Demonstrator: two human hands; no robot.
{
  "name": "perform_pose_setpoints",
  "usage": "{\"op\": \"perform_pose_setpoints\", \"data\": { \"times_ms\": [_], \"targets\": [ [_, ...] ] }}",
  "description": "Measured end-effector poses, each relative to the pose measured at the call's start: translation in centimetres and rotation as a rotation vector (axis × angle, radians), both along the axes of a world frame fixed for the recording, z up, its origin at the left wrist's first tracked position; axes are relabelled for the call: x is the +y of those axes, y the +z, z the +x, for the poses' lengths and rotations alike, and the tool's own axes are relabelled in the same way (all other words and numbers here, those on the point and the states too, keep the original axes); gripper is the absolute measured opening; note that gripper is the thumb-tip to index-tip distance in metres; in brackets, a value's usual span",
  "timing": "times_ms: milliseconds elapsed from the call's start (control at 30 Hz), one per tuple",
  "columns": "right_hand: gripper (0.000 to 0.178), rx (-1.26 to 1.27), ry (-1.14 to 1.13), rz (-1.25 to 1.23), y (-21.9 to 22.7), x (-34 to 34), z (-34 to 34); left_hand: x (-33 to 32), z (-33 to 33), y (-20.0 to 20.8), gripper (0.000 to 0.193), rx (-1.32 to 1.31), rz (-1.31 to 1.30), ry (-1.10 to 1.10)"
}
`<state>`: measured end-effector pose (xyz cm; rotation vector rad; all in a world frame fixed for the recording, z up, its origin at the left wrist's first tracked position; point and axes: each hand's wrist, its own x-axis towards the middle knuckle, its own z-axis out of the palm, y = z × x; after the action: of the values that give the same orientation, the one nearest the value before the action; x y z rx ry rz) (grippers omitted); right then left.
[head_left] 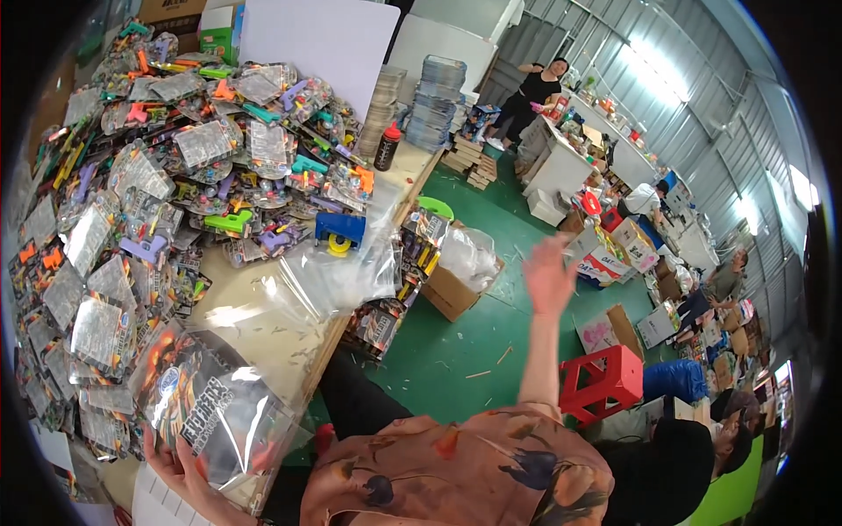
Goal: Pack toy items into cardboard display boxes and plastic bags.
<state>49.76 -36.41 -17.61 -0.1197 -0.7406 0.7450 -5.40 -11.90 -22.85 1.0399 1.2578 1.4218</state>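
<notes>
My left hand (181, 472) is at the table's lower left, its fingers closed on the near edge of a clear plastic bag (230, 419). A dark card with orange flame print shows through the glossy film. Stretched out over the green floor, away from the table, my right hand (550, 273) is raised with its fingers apart, a little blurred, and nothing shows in it. Beyond the bag rises a large heap of blister-packed toys (202, 145) in orange, purple, green and teal. Flat clear bags (338, 276) lie at the table's edge beside a blue tape dispenser (339, 231).
A red-capped bottle (387, 146) and stacks of clear plastic trays (436, 101) stand at the table's far end. An open carton (456, 289) holds clear bags beside the table. A red stool (602, 383) is at right. Several people are nearby, one in black (537, 90) standing at the back.
</notes>
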Motion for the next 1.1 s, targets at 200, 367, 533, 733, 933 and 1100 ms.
{"op": "perform_pose_setpoints", "data": {
  "times_ms": [200,367,533,733,933,1100],
  "targets": [
    [0.032,-1.411,0.061,-1.14,-1.6,12.0,-6.6,-1.9,-0.1,-0.5,0.045,0.009,0.117,-0.123],
    [0.032,-1.784,0.342,-1.449,-5.9,13.4,-12.2,-3.8,-1.1,-0.5,0.043,0.01,0.078,-0.176],
    [0.018,-1.392,-0.11,-1.23,-11.8,10.0,-14.8,-4.3,-2.4,-1.1,0.044,-0.01,0.055,-0.241],
    [0.053,-1.817,0.19,-1.141,-8.2,10.2,-13.1,-4.7,-2.4,-0.6,0.046,-0.03,0.049,-0.242],
    [0.067,-0.371,0.743,0.562,0.8,10.3,-10.3,-4.9,-2.3,-0.7,0.044,0.032,0.062,-0.214],
    [0.064,-0.738,0.306,-0.201,1.7,11.0,-11.5,-4.9,-1.9,-1.5,0.043,0.048,0.071,-0.193]
  ]
}}
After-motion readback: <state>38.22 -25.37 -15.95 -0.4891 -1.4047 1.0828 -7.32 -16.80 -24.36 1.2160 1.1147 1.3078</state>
